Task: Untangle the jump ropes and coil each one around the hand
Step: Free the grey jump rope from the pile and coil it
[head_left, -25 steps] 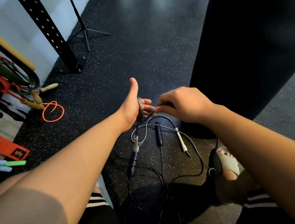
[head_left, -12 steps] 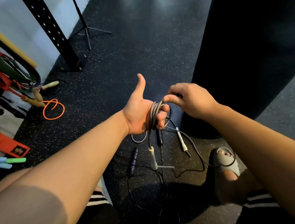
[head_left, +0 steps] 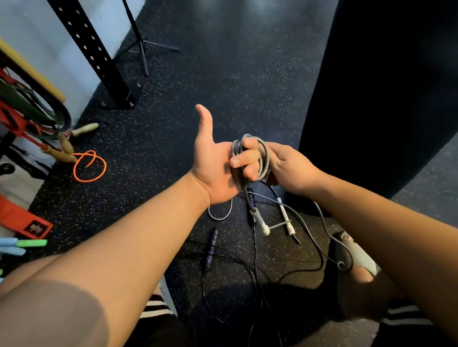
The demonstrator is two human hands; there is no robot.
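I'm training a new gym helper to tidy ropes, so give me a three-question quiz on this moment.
1. True or false: the grey rope is coiled round the left hand.
2. The loose rope lying by the rack is: A orange, B green, C white.
3. Fill in: the ___ hand grips the grey rope beside the coil.
Key: 1 true; 2 A; 3 right hand.

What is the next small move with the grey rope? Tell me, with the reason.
Probably the right hand should lead one more turn round the fingers of the left hand. The grey rope already loops them several times, yet a white handle dangles below and slack trails on the floor.
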